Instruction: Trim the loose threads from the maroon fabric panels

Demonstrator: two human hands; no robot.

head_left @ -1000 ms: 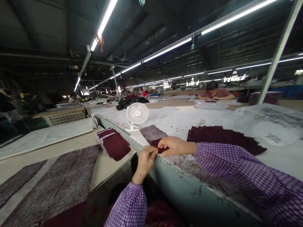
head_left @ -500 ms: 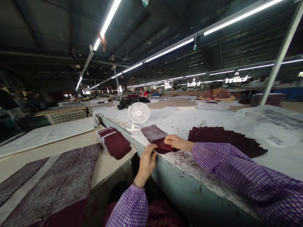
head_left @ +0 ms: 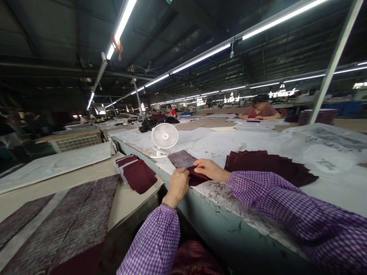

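At the near edge of the table, my left hand is closed, its curled fingers gripping the left edge of a maroon fabric piece. Opposite it, my right hand pinches the same fabric from the right, thumb and fingers together. The cloth is partly lifted between both hands. Just beyond lies a speckled grey-maroon fabric piece, its near end covered by the maroon cloth. A fanned stack of dark maroon pieces rests right of my right hand.
A white fan stands behind the fabric. On the lower left surface lie a maroon stack and large speckled panels. A clear plastic bag sits at right. Across the table a co-worker leans over papers.
My left hand has gone from loosely bent fingers to a tighter curl on the maroon fabric. The fabric's near edge is raised more. The view has shifted slightly.
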